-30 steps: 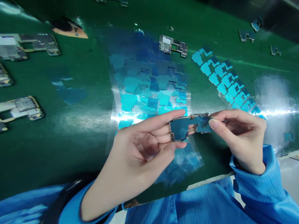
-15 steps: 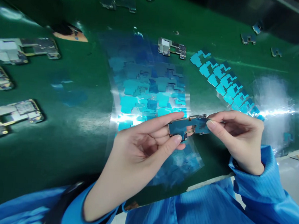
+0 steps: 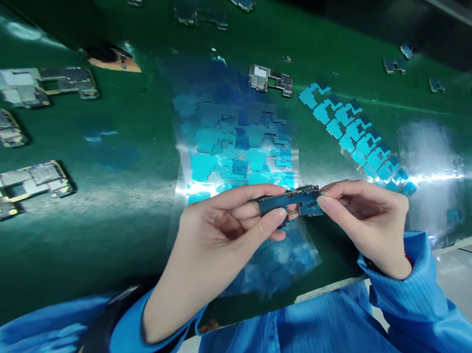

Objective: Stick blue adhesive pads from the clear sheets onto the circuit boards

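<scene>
A blue-faced circuit board (image 3: 272,201) is held above the green table (image 3: 136,239), gripped at its 8 o'clock side between the thumb and fingers of the left hand (image 3: 218,234); the right hand (image 3: 371,222) pinches its 3 o'clock end with thumb and forefinger. Toward 11 o'clock, a clear sheet (image 3: 184,165) bears rows of blue cutouts (image 3: 206,167). A slanting strip (image 3: 349,142) of similar pieces lies toward 2 o'clock, a lone board (image 3: 260,83) toward 11.

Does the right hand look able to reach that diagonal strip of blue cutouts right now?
Probably yes: the strip lies just beyond the right hand, nothing visible between, though that hand is occupied at the circuit board.
</scene>
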`<action>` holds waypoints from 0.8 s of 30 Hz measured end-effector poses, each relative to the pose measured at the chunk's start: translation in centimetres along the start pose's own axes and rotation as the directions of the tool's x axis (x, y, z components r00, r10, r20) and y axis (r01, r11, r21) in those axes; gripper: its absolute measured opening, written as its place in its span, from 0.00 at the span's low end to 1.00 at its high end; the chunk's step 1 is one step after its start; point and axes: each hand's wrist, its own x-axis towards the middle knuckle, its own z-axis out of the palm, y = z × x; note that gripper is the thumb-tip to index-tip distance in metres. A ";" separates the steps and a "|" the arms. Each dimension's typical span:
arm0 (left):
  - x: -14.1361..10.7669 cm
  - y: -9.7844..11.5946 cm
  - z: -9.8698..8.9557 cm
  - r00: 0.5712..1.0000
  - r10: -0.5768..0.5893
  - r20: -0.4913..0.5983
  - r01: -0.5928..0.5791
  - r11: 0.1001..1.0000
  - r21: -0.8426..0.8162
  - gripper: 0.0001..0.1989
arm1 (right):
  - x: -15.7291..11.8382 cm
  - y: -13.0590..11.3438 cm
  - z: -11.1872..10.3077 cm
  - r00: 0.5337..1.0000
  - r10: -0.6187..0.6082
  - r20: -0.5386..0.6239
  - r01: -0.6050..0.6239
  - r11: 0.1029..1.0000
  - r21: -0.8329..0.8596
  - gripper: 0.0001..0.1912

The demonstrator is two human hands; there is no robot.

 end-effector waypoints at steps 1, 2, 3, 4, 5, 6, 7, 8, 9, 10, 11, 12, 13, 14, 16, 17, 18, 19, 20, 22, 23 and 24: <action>0.0 0.1 0.0 1.000 -0.005 -0.004 0.005 1.000 0.000 0.09 | 0.0 0.0 0.1 1.000 -0.002 0.003 0.002 1.000 -0.003 0.05; -0.1 0.2 0.0 1.000 0.000 -0.010 0.000 1.000 0.001 0.09 | 0.0 0.1 0.1 1.000 -0.005 0.005 0.005 1.000 -0.008 0.05; -0.1 0.2 0.1 1.000 0.000 -0.014 0.000 1.000 0.005 0.08 | -0.1 0.1 0.2 1.000 -0.008 0.005 0.008 1.000 -0.012 0.04; -0.1 0.3 0.1 1.000 0.001 -0.020 0.000 1.000 0.011 0.08 | -0.1 0.1 0.2 1.000 -0.011 0.005 0.011 1.000 -0.014 0.04; -0.2 0.4 0.1 1.000 -0.001 -0.025 0.001 1.000 0.019 0.08 | -0.1 0.1 0.2 1.000 -0.015 0.003 0.015 1.000 -0.015 0.04; -0.2 0.4 0.1 1.000 0.003 -0.030 -0.002 1.000 0.024 0.08 | -0.1 0.1 0.3 1.000 -0.019 0.003 0.019 1.000 -0.016 0.04; -0.2 0.4 0.1 0.999 0.004 -0.034 -0.003 1.000 0.026 0.08 | -0.2 0.1 0.3 1.000 -0.024 0.001 0.024 1.000 -0.018 0.04; -0.2 0.4 0.1 0.999 0.008 -0.039 -0.007 1.000 0.028 0.08 | -0.2 0.1 0.3 1.000 -0.028 0.001 0.028 0.999 -0.021 0.04; -0.2 0.4 0.0 0.999 0.012 -0.042 -0.011 1.000 0.029 0.08 | -0.3 0.1 0.4 0.999 -0.033 0.001 0.033 0.999 -0.025 0.04; -0.2 0.4 0.1 0.999 0.017 -0.045 -0.016 0.999 0.030 0.08 | -0.3 0.1 0.4 0.999 -0.038 0.001 0.038 0.999 -0.029 0.04; -0.2 0.4 0.1 0.999 0.020 -0.047 -0.018 0.999 0.032 0.08 | -0.4 0.1 0.5 0.999 -0.043 0.002 0.043 0.999 -0.034 0.04; -0.2 0.4 0.1 0.998 0.026 -0.049 -0.024 0.999 0.033 0.08 | -0.4 0.1 0.5 0.999 -0.048 0.003 0.049 0.998 -0.037 0.04; -0.2 0.5 0.1 0.998 0.029 -0.046 -0.028 0.999 0.034 0.08 | -0.4 0.2 0.5 0.998 -0.057 0.002 0.057 0.998 -0.041 0.04; -0.2 0.5 0.1 0.999 0.030 -0.044 -0.029 0.999 0.033 0.08 | -0.5 0.3 0.6 0.998 -0.066 0.001 0.066 0.997 -0.051 0.04; -0.2 0.5 0.2 0.999 0.029 -0.036 -0.028 0.999 0.024 0.08 | -0.4 0.6 0.5 0.994 -0.113 -0.007 0.111 0.988 -0.110 0.05; -0.2 0.4 0.1 0.999 0.026 -0.035 -0.026 0.999 0.021 0.08 | -0.3 0.7 0.4 0.988 -0.153 -0.017 0.148 0.976 -0.161 0.07; -0.2 0.4 0.1 0.999 0.023 -0.035 -0.022 1.000 0.019 0.08 | -0.2 0.9 0.3 0.981 -0.194 -0.028 0.184 0.959 -0.218 0.09; -0.3 0.3 0.0 0.999 0.021 -0.038 -0.020 1.000 0.019 0.08 | -0.1 1.1 0.1 0.972 -0.230 -0.040 0.211 0.940 -0.268 0.11; -0.3 0.2 0.0 0.999 0.021 -0.040 -0.020 1.000 0.017 0.08 | 0.0 1.3 0.0 0.966 -0.251 -0.056 0.223 0.927 -0.300 0.11; -0.2 0.1 -0.1 0.999 0.020 -0.044 -0.020 1.000 0.011 0.08 | 0.3 1.6 -0.3 0.967 -0.237 -0.096 0.199 0.934 -0.297 0.09; -0.1 0.1 0.0 0.999 0.021 -0.046 -0.020 1.000 0.008 0.09 | 0.4 1.7 -0.3 0.973 -0.205 -0.104 0.172 0.949 -0.264 0.08; 0.0 0.1 0.0 0.999 0.021 -0.046 -0.020 1.000 0.007 0.09 | 0.5 1.9 -0.3 0.982 -0.164 -0.097 0.140 0.967 -0.214 0.07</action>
